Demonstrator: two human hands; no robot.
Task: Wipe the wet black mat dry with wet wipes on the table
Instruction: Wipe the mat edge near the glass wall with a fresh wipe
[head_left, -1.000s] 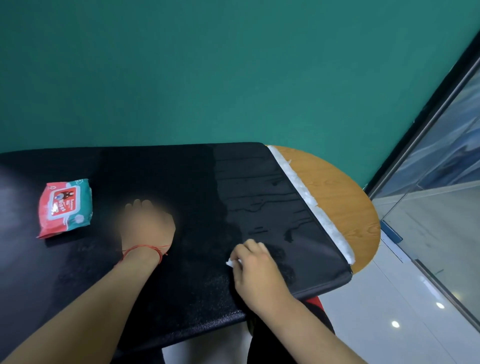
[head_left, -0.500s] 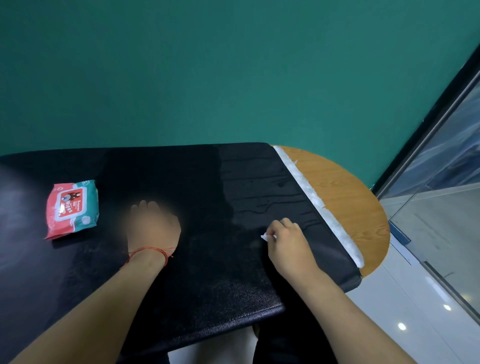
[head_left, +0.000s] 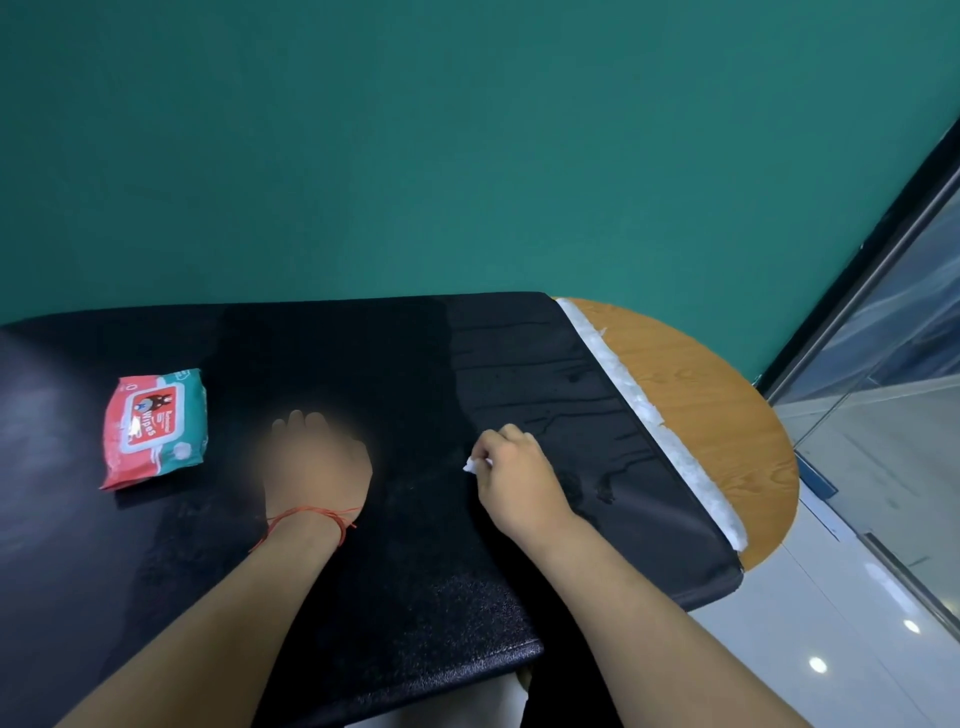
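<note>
A black mat covers most of the table, with wet streaks and droplets on its right part. My right hand presses down on the mat and is closed around a small white wipe that peeks out at its left side. My left hand lies flat on the mat with fingers spread, holding nothing; a red string circles its wrist. A red and teal pack of wet wipes lies on the mat at the left.
A strip of white wadding runs along the mat's right edge on the bare wooden tabletop. A teal wall stands behind the table. A glass door and a white tiled floor are at the right.
My right hand with the wipe swept from the mat's near edge to the right, then back left and farther up the mat. My left hand stayed pressed in place.
</note>
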